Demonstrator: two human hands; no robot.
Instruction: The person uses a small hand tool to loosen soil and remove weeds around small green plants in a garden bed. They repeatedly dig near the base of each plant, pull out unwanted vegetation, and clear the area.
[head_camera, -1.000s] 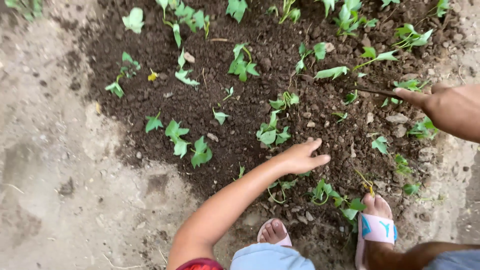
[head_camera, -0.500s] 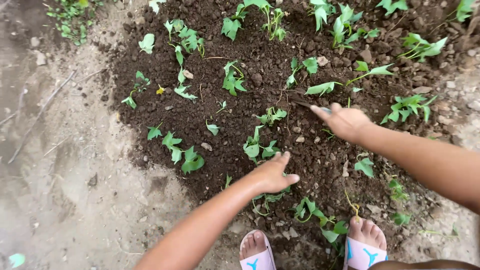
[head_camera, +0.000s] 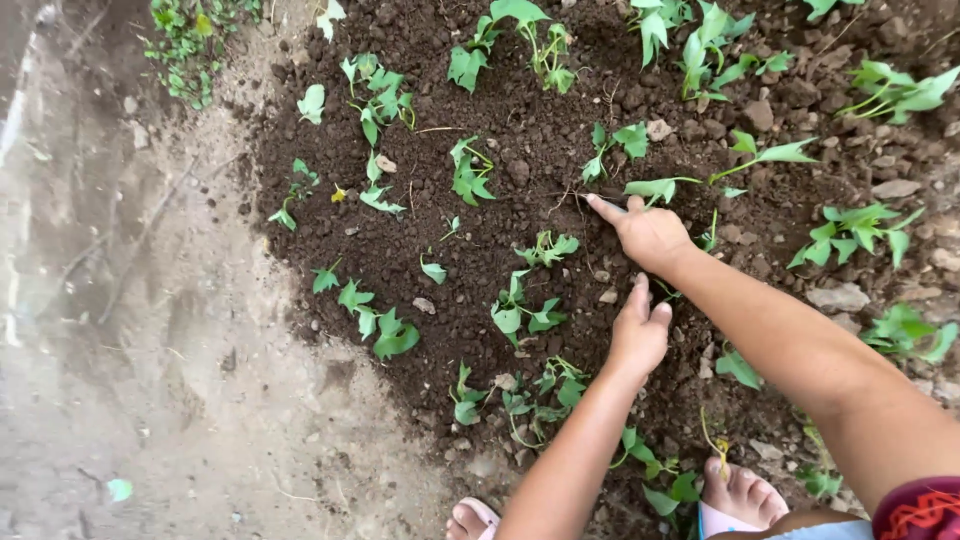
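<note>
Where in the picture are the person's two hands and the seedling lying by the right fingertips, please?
left hand (head_camera: 640, 335), head view, on the back of the hand.
right hand (head_camera: 650, 235), head view, on the back of the hand.
seedling (head_camera: 655, 187), head view, on its long pale green leaf.

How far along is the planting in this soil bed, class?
Done: many green seedlings already stand across the dark soil bed. In hand: the right hand pokes the soil with one finger, and the left hand rests beside it. Left: the bare soil between plants.
</note>
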